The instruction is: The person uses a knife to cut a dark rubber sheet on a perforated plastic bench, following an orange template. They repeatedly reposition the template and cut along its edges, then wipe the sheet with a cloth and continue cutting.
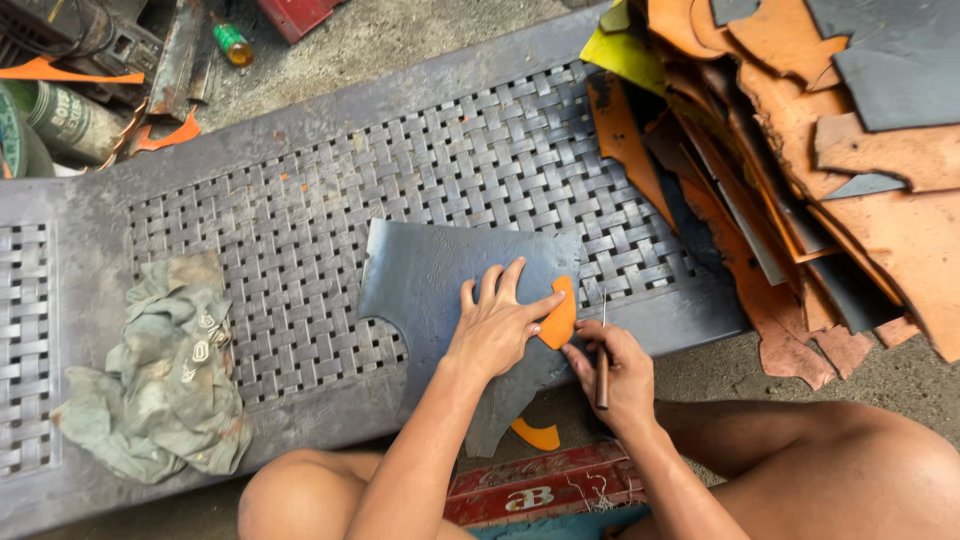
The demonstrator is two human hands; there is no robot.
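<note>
Dark grey leather [430, 275] lies flat on a grey plastic bench [300, 210] whose top is moulded in a basket-weave lattice, its near corner hanging over the bench's front edge. An orange template [560, 318], small and curved, rests on the sheet's right edge. The left hand [497, 325] lies palm-down with fingers spread, pinning the template and the sheet together. The right hand [618, 372] is closed around a thin, brown-handled tool [602, 360], held upright just beside the template's lower edge; whether its tip touches the leather cannot be told.

At the bench's left end sits a crumpled greenish rag [165, 370], well apart from the hands. To the right, a loose heap of orange and dark leather offcuts [800, 170] spills over the bench end onto the ground, with one yellow piece [625, 55] at its upper edge. The floor is bare, gritty concrete [400, 40]. At upper left lie metal scrap and tins, and a small green bottle [232, 42]. A red crate [545, 485] stands below the bench edge between the person's bare knees, and an orange scrap [537, 435] lies just above it.
</note>
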